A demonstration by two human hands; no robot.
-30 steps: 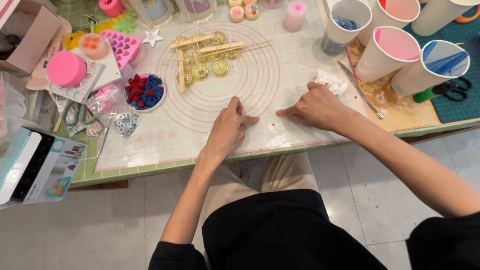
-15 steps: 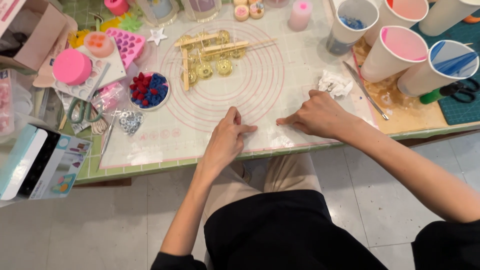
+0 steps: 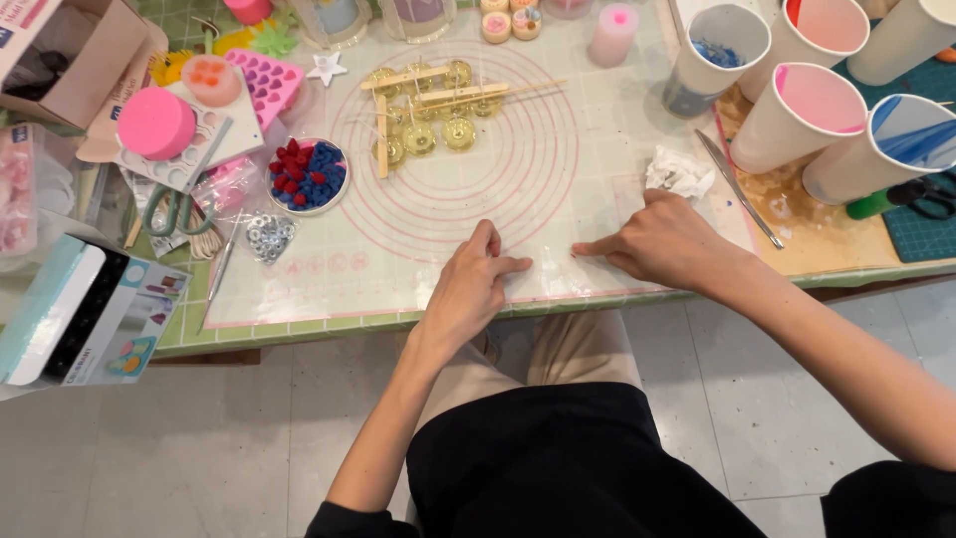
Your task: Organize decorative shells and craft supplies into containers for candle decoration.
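Observation:
My left hand (image 3: 473, 284) rests on the near part of a white silicone mat (image 3: 597, 169) with pink circles, fingers curled, index and thumb close together on the mat. My right hand (image 3: 657, 239) lies on the mat to its right, index finger stretched toward the left hand and pressed on the surface. Whether something tiny is pinched between the fingers cannot be told. Farther back on the mat stand several small gold moulds (image 3: 428, 134) with wooden sticks (image 3: 428, 80) laid across them.
A crumpled tissue (image 3: 679, 172) and metal tool (image 3: 737, 186) lie behind my right hand. Paper cups (image 3: 812, 110) crowd the back right. A dish of red and blue pieces (image 3: 307, 177), small rings (image 3: 269, 236), scissors (image 3: 174, 214), pink moulds (image 3: 264, 85) and boxes (image 3: 85, 314) sit left.
Both hands have stayed at the mat's near edge. The right index finger has stretched out a little further toward the left hand.

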